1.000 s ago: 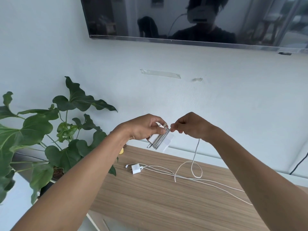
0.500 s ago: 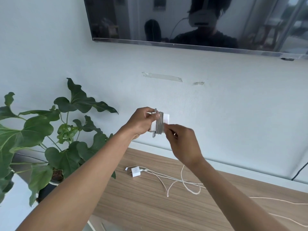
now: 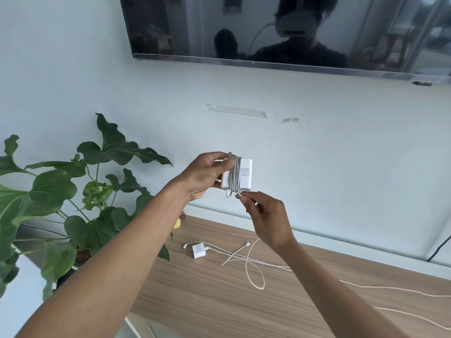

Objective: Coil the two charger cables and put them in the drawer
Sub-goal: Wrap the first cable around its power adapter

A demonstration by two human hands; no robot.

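Gripped a white square plastic charger brick (image 3: 246, 175) in the left hand (image 3: 207, 175), raised before the pale wall and well above the light wooden surface (image 3: 219, 303). Curled the left fingers round the brick's left edge, thumb pressed on the upper end of the grey cable turns (image 3: 235, 178). Laid those turns side by side, top to bottom across the brick's middle, so with the winding line upright. Pinched the free run of that cable between thumb and forefinger of the right hand (image 3: 267, 220), just under the brick's lower edge, at the lowest bend. Let the rest drop behind the right wrist toward the surface, as far as could be told.

Had a small white plug adapter (image 3: 199, 250) and thin pale cable (image 3: 253, 272) lying loose on the surface below, well apart from both hands. Could not tell which strand belonged to which charger. Saw no drawer plainly.

Judged the first coil well along, the second not begun. Judged the coming turn to hinge on one thing. With the right fingers (image 3: 246, 201) directly below the brick and nearer the free run, needed to carry it up along that upright line, beside the last turn, while steadying the brick with the left.
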